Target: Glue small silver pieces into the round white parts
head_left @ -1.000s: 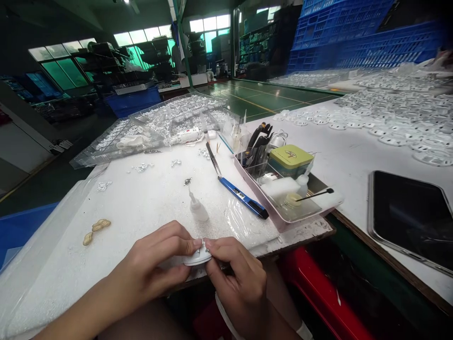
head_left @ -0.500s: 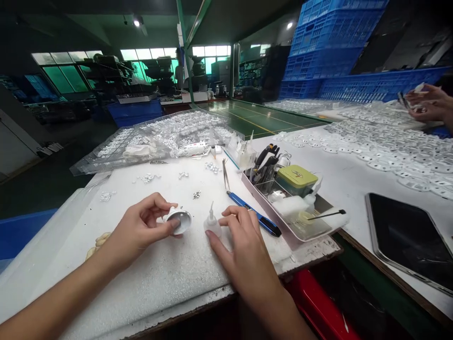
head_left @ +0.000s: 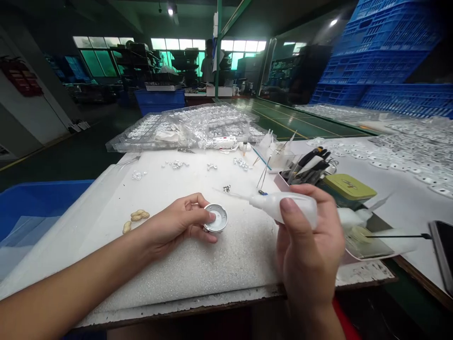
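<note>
My left hand (head_left: 187, 219) pinches a small round white cup-shaped part (head_left: 221, 218) by its rim, thumb inside, its hollow side facing me. Raised to its right, my right hand (head_left: 307, 236) is closed around a translucent white squeeze bottle (head_left: 272, 206). The bottle is tilted sideways, and its thin nozzle points left, above and to the right of the cup-shaped part without touching it. Past the nozzle tip lies a little heap of shiny metal pieces (head_left: 227, 188) on the white foam sheet (head_left: 170, 283).
Peanuts (head_left: 139, 215) lie left of my left forearm. Farther back are small piles of white parts (head_left: 177, 164) and clear trays (head_left: 155, 127) of parts. On the right stands a tool box (head_left: 281, 182) with pliers and a yellow-lidded tin (head_left: 350, 186), near a phone (head_left: 442, 255).
My right hand has lifted the bottle off the foam and tipped it sideways, nozzle leftward. The cup-shaped part has turned its hollow side more toward me. The view has swung left.
</note>
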`<state>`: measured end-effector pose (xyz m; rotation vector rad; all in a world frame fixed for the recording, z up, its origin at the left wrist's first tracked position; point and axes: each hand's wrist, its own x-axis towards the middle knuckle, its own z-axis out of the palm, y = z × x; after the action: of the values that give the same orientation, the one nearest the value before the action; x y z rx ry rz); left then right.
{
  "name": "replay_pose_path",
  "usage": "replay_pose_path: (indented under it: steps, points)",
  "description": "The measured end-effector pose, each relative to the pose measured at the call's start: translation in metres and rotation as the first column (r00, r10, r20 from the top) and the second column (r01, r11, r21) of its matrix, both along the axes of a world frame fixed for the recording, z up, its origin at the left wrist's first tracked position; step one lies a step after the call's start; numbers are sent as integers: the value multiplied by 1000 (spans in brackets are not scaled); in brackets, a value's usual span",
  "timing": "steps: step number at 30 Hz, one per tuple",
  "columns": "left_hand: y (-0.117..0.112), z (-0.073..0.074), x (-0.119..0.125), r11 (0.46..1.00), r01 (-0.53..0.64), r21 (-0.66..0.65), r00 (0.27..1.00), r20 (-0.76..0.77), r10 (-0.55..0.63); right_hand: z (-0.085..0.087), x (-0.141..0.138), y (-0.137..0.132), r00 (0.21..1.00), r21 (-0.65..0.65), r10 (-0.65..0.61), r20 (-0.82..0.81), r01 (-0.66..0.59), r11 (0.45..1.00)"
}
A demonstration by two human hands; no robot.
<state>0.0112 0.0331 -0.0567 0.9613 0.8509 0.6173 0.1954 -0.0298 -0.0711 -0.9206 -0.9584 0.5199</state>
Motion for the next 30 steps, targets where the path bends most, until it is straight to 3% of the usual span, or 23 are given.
replay_pose_path:
  steps: [4,6,9,15,21,30]
  points:
    - [1,-2,0,1000,11,-13,1000,6,-11,-4,-12,2,974,211,-226,-17,225,951]
    - [1,-2,-1,1000,18,-12,1000,8,-18,-8,-17,2,960,271,-278,43,257,928]
    - [0,-2,-2,999,31,-12,1000,2,-31,-14,-19,2,946,270,-289,148,243,932]
    - [-1,-2,-2,999,39,-9,999,-18,-39,-15,-19,2,887,271,-406,221,345,899]
    - [-1,-1,-1,999,41,-7,999,-21,-41,-16,-16,3,920,260,-345,188,292,920]
    - [-2,-1,-1,999,49,11,999,-25,-48,-17,-16,0,905,222,-369,212,323,920]
